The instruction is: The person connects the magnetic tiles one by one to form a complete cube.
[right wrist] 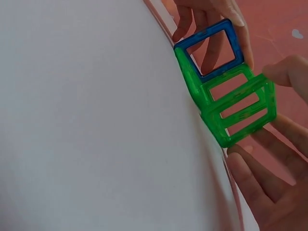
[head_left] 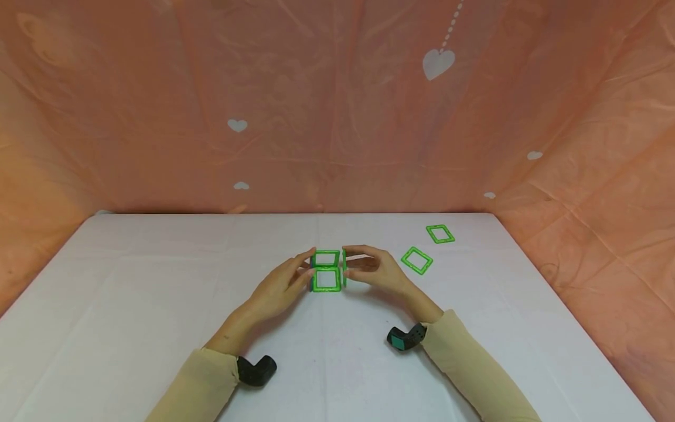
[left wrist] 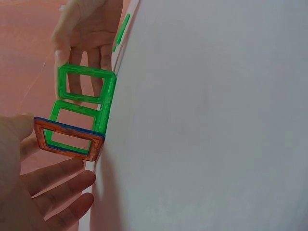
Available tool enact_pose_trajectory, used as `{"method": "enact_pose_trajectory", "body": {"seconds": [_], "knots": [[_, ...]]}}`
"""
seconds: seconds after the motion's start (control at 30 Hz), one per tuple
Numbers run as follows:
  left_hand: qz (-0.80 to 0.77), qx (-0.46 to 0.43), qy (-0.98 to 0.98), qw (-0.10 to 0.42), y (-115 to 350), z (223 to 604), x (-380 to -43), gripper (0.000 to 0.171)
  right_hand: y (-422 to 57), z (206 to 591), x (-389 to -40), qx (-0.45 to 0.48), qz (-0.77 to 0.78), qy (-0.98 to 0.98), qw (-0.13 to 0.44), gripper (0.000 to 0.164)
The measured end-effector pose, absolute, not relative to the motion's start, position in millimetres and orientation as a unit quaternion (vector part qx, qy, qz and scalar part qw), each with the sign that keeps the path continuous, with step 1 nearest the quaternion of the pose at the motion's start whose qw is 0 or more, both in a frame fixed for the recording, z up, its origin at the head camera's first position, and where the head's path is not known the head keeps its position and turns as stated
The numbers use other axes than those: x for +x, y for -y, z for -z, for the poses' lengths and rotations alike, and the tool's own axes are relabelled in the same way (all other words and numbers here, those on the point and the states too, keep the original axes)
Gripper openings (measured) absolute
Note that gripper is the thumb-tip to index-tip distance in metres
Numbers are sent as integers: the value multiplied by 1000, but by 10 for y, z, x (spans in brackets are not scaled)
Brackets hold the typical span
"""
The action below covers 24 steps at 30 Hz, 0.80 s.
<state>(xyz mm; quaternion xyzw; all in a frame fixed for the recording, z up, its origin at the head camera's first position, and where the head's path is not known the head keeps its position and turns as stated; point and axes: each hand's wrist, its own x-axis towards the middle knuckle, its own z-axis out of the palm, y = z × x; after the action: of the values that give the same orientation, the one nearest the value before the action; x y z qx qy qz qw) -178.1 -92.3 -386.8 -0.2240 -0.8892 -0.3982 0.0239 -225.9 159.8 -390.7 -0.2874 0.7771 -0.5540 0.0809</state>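
Observation:
Two green square frame tiles make an L in the head view: a flat one (head_left: 317, 280) in front and an upright one (head_left: 326, 265) at its back edge. Along their left side stands a frame piece, its outer face red (left wrist: 62, 126) and its inner face blue (right wrist: 238, 43). My left hand (head_left: 276, 287) grips this piece by its edges, thumb at one edge and fingers at another. Between thumb and fingertips, my right hand (head_left: 382, 271) pinches another green square tile (right wrist: 240, 93), upright at the right side. A narrow gap separates it from the L in the head view.
Two more green square tiles, one nearer (head_left: 416, 269) and one farther (head_left: 440, 240), lie flat on the white-covered table (head_left: 158, 281), right of my right hand. Orange curtains (head_left: 316, 88) with pale hearts rise behind the table and at its sides. Both wrists carry black devices (head_left: 256, 371).

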Motion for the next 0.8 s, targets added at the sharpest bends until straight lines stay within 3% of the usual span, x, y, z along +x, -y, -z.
{"method": "enact_pose_trajectory", "body": {"seconds": [0.5,0.8], "knots": [[396,-216,892,29,920,3840,-1779,49,-1615,3889,-2243,-257,591,-751,146,54],[409,-225,884,26,923,3869,-1800,50,-1597,3909,-2241,-259,584,-758,132,53]]}}
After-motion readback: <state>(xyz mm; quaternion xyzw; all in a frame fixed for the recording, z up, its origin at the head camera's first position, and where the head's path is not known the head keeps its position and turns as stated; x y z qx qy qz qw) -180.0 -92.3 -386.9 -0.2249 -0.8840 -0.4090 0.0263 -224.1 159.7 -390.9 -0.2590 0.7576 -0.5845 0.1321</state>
